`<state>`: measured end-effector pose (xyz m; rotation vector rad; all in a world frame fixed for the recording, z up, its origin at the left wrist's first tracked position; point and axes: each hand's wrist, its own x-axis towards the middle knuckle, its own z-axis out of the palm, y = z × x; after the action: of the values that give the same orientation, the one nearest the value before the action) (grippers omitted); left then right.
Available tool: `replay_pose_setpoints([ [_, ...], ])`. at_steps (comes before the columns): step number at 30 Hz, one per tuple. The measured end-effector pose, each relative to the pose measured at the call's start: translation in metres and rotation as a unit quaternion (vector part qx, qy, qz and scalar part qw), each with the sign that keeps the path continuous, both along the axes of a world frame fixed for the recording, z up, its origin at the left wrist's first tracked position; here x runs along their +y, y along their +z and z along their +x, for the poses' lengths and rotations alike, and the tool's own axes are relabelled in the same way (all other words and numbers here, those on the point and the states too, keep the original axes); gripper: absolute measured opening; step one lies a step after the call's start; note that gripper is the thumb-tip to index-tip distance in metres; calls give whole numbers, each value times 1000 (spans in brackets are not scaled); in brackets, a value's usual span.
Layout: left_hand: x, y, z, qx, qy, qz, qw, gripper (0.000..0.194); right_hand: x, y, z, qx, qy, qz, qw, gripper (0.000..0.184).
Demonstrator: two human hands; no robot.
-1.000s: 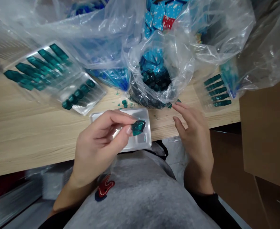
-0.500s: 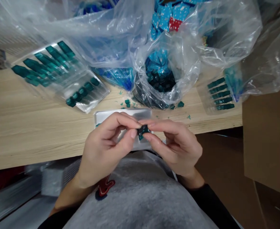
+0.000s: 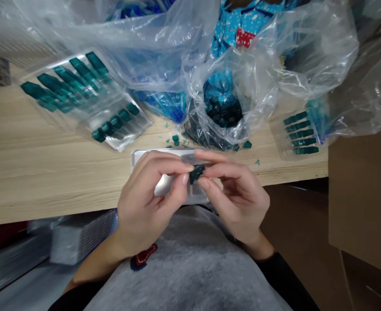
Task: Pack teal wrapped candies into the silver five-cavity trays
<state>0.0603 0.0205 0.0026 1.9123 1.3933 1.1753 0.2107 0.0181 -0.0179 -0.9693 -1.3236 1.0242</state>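
My left hand [image 3: 148, 198] and my right hand [image 3: 237, 198] meet above a clear plastic tray [image 3: 164, 152], with the fingertips of both pinching a small dark teal plastic piece [image 3: 196, 173]. The fingers hide most of the piece. The tray lies at the front edge of a light wooden table [image 3: 47, 181], partly hidden under my hands. Small teal crumbs [image 3: 175, 138] are scattered just beyond the tray.
Clear blister trays of teal pieces [image 3: 80, 90] lie at the left, another [image 3: 297, 134] at the right. A clear bag [image 3: 222, 112] holds dark teal pieces. Blue printed packets [image 3: 232, 34] lie behind. A cardboard box [image 3: 362, 190] stands at the right.
A second ago my left hand held the piece alone and my right hand was open. Now my right hand has come in and pinches it too. The view has drifted slightly.
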Motion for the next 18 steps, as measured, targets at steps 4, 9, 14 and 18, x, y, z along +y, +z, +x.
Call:
replay_pose_setpoints([
  [4,-2,-3,1,107,11,64,992,16,-2,1,-4,-93,-34,50,994,20],
  [9,0,-5,2,148,9,101,984,15,-3,3,-10,-149,-68,69,984,19],
  [14,-2,-3,0,59,4,33,998,12,-2,6,-4,-137,-39,5,990,15],
  [18,-4,3,-1,5,-5,-53,999,18,-3,10,4,-95,6,-69,993,13],
])
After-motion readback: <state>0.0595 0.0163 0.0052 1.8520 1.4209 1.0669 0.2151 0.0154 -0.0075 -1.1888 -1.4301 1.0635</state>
